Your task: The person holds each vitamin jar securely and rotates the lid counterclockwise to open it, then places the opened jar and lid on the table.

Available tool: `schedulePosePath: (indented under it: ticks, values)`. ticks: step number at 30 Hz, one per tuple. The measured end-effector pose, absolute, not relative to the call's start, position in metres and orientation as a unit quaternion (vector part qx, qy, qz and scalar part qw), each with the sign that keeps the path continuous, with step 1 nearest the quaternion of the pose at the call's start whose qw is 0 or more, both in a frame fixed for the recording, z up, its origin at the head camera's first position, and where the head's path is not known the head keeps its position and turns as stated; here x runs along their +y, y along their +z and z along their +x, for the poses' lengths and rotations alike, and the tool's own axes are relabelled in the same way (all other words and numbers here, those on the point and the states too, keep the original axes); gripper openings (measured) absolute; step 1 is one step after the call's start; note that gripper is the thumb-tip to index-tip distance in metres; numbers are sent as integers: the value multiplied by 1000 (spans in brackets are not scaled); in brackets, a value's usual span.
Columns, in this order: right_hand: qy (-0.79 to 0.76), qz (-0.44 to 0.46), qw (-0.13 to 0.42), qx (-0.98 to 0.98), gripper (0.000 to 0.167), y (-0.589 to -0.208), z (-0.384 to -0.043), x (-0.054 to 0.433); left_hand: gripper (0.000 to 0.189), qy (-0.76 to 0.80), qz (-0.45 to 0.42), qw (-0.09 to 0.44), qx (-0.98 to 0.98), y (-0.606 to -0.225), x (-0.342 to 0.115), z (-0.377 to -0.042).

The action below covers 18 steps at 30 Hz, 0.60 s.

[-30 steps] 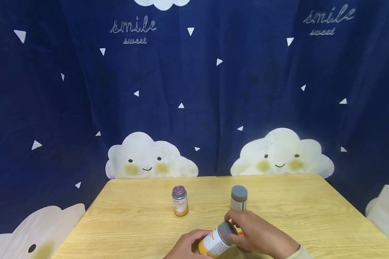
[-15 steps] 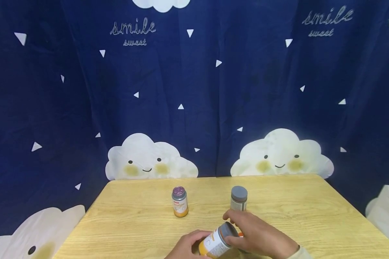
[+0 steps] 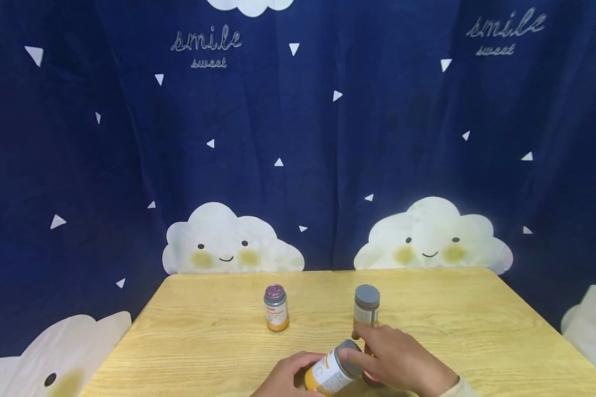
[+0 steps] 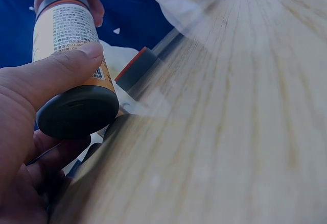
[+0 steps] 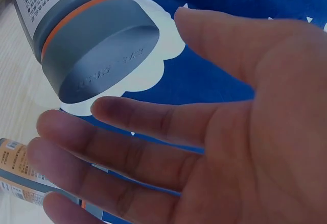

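Note:
My left hand grips a white and orange supplement bottle, tilted with its grey cap up to the right. In the left wrist view, the thumb lies across the label and the dark base faces the camera. My right hand is beside the cap. The right wrist view shows its fingers spread loosely, apart from the grey cap, which has raised lettering and an orange ring. A loose grey cap with an orange-red edge lies on the table, mostly hidden behind my right hand in the head view.
A bottle without its cap, its purple foil seal showing, stands left of centre on the wooden table. Another bottle with a grey cap stands just beyond my right hand. A dark blue curtain with clouds hangs behind.
The fingertips of my right hand have shifted slightly to the right and down around the cap. My left hand and the tilted bottle stay nearly in place.

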State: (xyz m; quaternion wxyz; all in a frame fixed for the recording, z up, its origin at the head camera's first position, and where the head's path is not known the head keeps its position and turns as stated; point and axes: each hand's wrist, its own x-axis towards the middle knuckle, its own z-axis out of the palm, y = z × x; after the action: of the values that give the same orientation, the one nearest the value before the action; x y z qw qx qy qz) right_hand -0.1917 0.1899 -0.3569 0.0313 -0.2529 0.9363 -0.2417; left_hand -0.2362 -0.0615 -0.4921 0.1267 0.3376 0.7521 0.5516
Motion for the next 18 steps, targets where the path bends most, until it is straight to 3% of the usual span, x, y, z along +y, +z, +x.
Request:
schedulePosePath:
  ticks: [18]
  values:
    - [-279,-278,55,918,38,-359,-193,191,51,554,345,123,748,-491,-61,-235]
